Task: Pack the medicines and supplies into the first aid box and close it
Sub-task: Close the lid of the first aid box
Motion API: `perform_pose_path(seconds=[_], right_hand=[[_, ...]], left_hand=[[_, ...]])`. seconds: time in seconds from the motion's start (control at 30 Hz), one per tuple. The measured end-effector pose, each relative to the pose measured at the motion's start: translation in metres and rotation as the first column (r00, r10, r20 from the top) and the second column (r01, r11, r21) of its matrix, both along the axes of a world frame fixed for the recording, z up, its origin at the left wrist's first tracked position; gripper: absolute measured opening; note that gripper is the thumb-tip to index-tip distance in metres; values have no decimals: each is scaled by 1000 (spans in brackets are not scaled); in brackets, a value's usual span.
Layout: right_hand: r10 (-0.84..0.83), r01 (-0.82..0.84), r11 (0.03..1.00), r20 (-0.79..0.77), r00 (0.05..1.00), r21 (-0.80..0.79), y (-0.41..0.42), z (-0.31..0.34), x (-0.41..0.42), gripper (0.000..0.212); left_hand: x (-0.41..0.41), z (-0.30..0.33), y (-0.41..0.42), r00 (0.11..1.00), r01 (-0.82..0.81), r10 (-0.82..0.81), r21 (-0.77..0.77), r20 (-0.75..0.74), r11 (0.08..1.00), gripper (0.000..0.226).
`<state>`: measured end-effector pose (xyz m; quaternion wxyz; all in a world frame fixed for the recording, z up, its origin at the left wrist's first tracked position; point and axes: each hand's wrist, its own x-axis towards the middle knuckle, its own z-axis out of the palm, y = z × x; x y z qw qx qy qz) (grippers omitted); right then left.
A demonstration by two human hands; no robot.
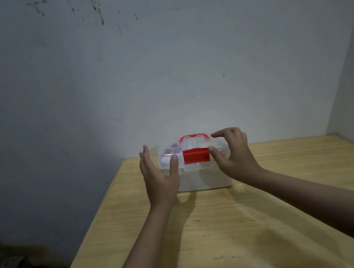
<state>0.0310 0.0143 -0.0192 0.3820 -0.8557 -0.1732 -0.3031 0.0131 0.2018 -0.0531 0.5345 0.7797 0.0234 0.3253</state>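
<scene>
Near table point(300, 218) far edge, closed first aid box point(202, 182), left hand point(158, 178) and right hand point(235, 154) spread loose at its sides, grasping nothing

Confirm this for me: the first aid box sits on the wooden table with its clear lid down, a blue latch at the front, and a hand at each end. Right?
Not quite. The head view shows the latch is red, not blue. The rest holds: the first aid box sits on the wooden table with its clear lid down, left hand and right hand at its ends.
</scene>
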Motion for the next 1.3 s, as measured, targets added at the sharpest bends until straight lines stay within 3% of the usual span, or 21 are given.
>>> perform_pose_path(seconds=[0.3,0.43,0.53,0.73,0.9,1.3], right_hand=[[-12,12,1000,-25,1000,-10,5,14,7,24],[23,13,988,-227,974,154,13,19,15,24],[53,-4,986,-289,956,169,12,19,15,24],[107,-126,992,-342,934,-32,1,16,10,45],[21,-68,975,-218,976,-212,4,7,5,60],[-59,45,953,-36,998,-300,8,-11,21,53]], left_hand=[[8,4,3,997,74,-69,119,-45,990,37],[5,5,4,996,86,-84,87,-22,993,28],[5,8,7,995,99,-98,62,-17,993,27],[4,7,7,994,106,-107,33,3,994,28],[3,7,5,995,101,-101,41,-1,994,30],[20,2,2,994,109,-109,-10,8,994,30]])
